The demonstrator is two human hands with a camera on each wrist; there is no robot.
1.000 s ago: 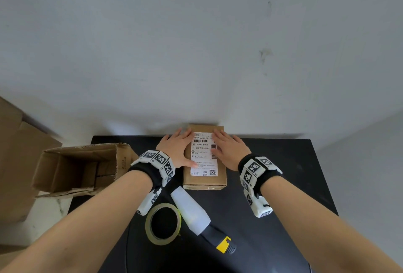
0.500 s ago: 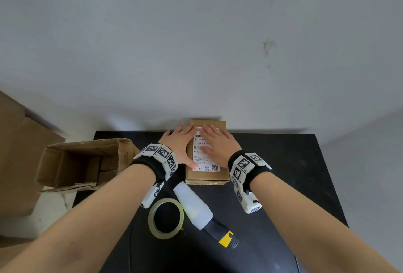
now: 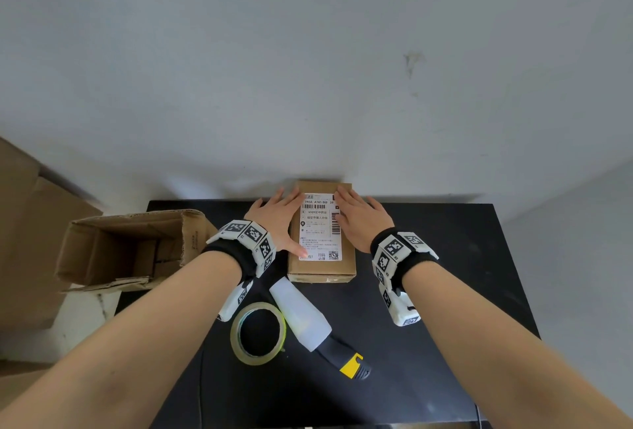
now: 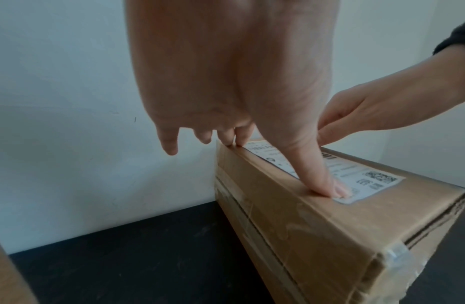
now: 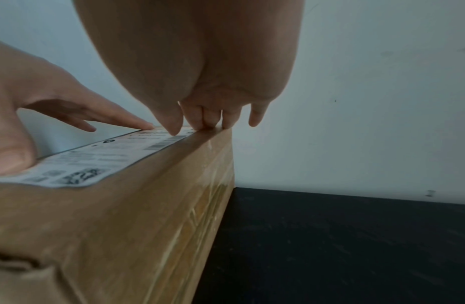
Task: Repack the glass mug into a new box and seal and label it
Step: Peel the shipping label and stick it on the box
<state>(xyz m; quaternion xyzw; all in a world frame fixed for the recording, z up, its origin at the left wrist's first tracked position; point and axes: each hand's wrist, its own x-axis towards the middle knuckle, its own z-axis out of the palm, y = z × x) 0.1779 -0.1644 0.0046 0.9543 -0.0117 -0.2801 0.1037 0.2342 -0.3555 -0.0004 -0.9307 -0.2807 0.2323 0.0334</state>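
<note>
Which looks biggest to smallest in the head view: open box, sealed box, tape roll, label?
1. open box
2. sealed box
3. tape roll and label: look alike, and the tape roll is nearer the camera.

Sealed box (image 3: 322, 269): contents hidden. Label (image 3: 318, 228): small print illegible. Open box (image 3: 126, 250): interior depth shadowed. Table (image 3: 445, 291): near edge cropped.

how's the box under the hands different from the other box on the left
The sealed box is closed and taped, while the open box lies on its side with its flaps apart and its inside showing. The sealed box carries a white label; no such label shows on the open box. The left hand and right hand press on the sealed box; nothing touches the open box. Both are brown cardboard.
</note>
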